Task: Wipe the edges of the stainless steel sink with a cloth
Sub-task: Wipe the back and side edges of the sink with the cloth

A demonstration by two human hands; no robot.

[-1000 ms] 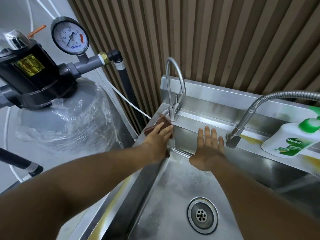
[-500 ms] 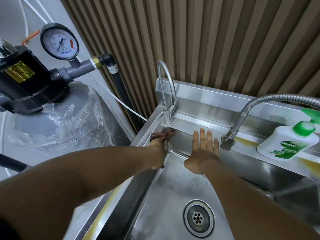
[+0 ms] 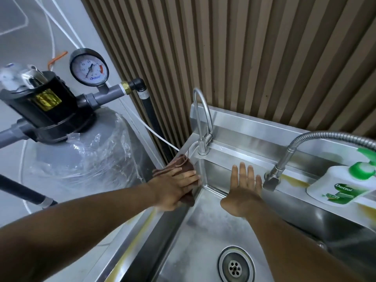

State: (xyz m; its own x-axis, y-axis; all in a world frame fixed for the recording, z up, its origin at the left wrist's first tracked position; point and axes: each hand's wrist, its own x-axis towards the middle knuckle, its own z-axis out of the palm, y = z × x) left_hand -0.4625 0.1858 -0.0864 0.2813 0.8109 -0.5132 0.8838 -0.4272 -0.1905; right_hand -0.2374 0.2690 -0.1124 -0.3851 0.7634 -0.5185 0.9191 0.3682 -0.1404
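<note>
A stainless steel sink (image 3: 240,127) fills the lower right, with its drain (image 3: 236,267) near the bottom. My left hand (image 3: 175,188) presses flat, fingers straight, on a brown cloth (image 3: 179,162) lying over the sink's left rim near the back corner. Part of the cloth hangs over the rim's inner side under my palm. My right hand (image 3: 243,190) lies flat against the basin's back wall, fingers straight and together, holding nothing.
A slim gooseneck tap (image 3: 200,121) rises at the back left corner. A flexible hose tap (image 3: 282,159) ends by my right hand. A white and green soap bottle (image 3: 345,184) lies on the back ledge. A wrapped grey tank (image 3: 75,159) with a pressure gauge (image 3: 89,68) stands left.
My left hand and the cloth slid from the tap base at the back corner toward me along the left rim. My right hand stays on the back wall.
</note>
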